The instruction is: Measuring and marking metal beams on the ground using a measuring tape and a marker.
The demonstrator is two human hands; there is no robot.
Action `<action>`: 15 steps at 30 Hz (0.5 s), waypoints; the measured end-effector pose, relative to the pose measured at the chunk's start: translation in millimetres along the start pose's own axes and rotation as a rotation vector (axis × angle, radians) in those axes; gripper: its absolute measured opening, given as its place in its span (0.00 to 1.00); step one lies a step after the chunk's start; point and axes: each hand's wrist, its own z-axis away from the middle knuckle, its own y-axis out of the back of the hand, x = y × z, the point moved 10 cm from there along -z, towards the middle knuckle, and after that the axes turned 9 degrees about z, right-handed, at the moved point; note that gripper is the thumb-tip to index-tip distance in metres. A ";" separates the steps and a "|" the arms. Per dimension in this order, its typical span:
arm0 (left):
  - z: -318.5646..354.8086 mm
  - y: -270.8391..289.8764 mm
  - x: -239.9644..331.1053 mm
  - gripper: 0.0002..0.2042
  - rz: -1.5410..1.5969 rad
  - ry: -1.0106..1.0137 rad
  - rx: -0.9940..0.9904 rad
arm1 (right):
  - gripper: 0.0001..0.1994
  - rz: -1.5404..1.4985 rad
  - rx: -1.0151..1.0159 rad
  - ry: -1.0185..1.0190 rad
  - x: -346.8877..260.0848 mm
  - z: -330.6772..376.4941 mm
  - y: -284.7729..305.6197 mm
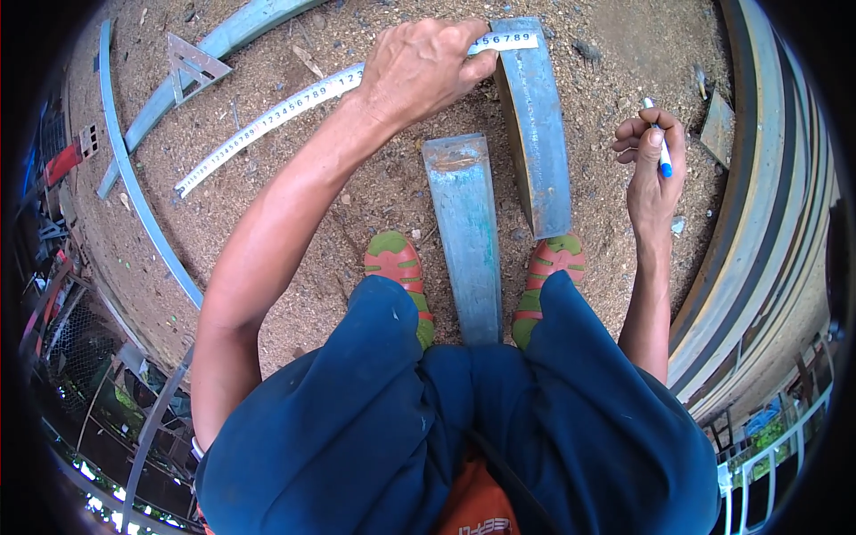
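Grip first: the left grip [419, 69] is pinched narrow on the tape [294, 105], thumb and fingers squeezing it just beside the tall tube [540, 134]. The right grip [650, 183] is curled around a marker [665, 162], blue end pointing back toward the wearer; can't tell if it's capped.

The tape's short end lies across the top of the tall tube, close to that tube's far end. The rest passes behind the left wrist and runs over the dirt [348, 227] toward its left edge. It looks bowed, but the lens could be doing that.

My read: this is the measuring step, tape being lined up, no marking yet since the marker is well off the steel. I'd say the next move calls for keeping that pinch firm, squaring the tape to the tube, then bringing the marker over to the spot.

Further out, the short tube [464, 232] lies between the shoes [392, 259], just beside the tall one. A set square [214, 71] sits on a bar [263, 27] by the dirt's far left corner, and a stack of long steel [758, 223] lines the right edge.
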 end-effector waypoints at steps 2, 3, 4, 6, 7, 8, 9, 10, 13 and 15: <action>-0.1 3.1 3.8 0.18 -0.035 -0.063 0.042 | 0.20 0.007 0.004 0.003 -1.7 -0.2 2.1; -0.2 3.0 3.3 0.18 -0.035 -0.064 0.040 | 0.20 0.009 0.005 0.000 -1.0 -0.7 2.3; 0.0 4.3 5.6 0.18 -0.044 -0.092 0.052 | 0.20 0.008 0.006 -0.001 -0.4 -1.1 2.6; 0.0 4.3 8.1 0.18 -0.053 -0.120 0.062 | 0.19 0.007 0.008 0.006 0.0 -1.7 3.3; -0.1 3.7 7.7 0.18 -0.057 -0.117 0.064 | 0.19 0.007 0.009 0.006 0.4 -1.8 3.6; -0.5 3.4 7.3 0.18 -0.061 -0.114 0.065 | 0.19 0.009 0.009 0.005 0.6 -1.9 4.1; -0.4 4.0 8.2 0.18 -0.062 -0.115 0.064 | 0.19 0.011 0.009 0.004 1.3 -1.7 4.0; -0.4 3.7 8.1 0.18 -0.052 -0.103 0.050 | 0.19 0.010 0.010 0.004 2.0 -1.8 3.9; 0.6 3.1 6.2 0.18 -0.062 -0.097 0.047 | 0.19 -0.002 0.008 0.010 2.1 -1.7 2.2; 1.0 3.8 6.3 0.18 -0.081 -0.103 0.058 | 0.20 -0.015 0.017 0.004 1.3 -1.7 2.5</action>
